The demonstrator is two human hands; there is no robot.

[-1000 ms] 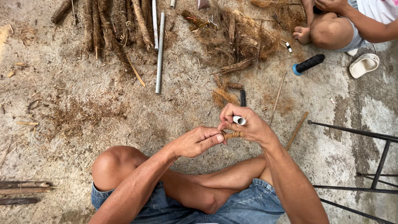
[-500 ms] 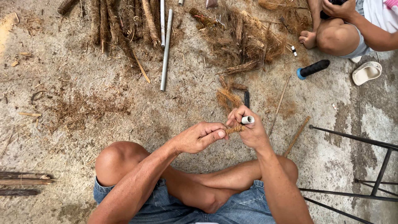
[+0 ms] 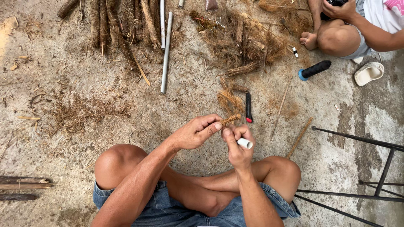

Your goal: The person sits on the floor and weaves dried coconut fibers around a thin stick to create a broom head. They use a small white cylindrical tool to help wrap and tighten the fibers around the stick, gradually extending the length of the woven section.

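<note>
head view, single moment. short brown fibre-wrapped stick (image 3: 229,120) sits held above the crossed legs, pinched at its near end between thumb and forefinger of the left hand (image 3: 194,133). long axis runs from lower left to upper right, free tip pointing away from the body toward the black utility knife (image 3: 248,108) on the floor. left fingers (image 3: 212,125) clenched on the stick.

right hand (image 3: 236,145) lies just beside and slightly below the stick's held end, thumb raised close to the left fingertips, possibly touching the stick; contact hard to confirm at this angle. right fingers curled shut around a short white tube (image 3: 244,143), whose open end sticks out to the right. both hands are about equally near the stick; the left alone carries it for certain.

outward: small tuft of brown fibre (image 3: 229,101) on the concrete floor (image 3: 84,75) just beyond the stick tip, touching nothing in hand. thin stick (image 3: 299,138) well to the right. long grey pipe (image 3: 166,52) farther off, beside a row of bark-covered stems (image 3: 122,21). big fibre pile (image 3: 248,38) at top centre. black cylinder with blue end (image 3: 314,69) and pale sandal (image 3: 368,73) near another person's knee (image 3: 336,40). black metal frame (image 3: 378,168) at right. nothing stands between hands and stick.
</note>
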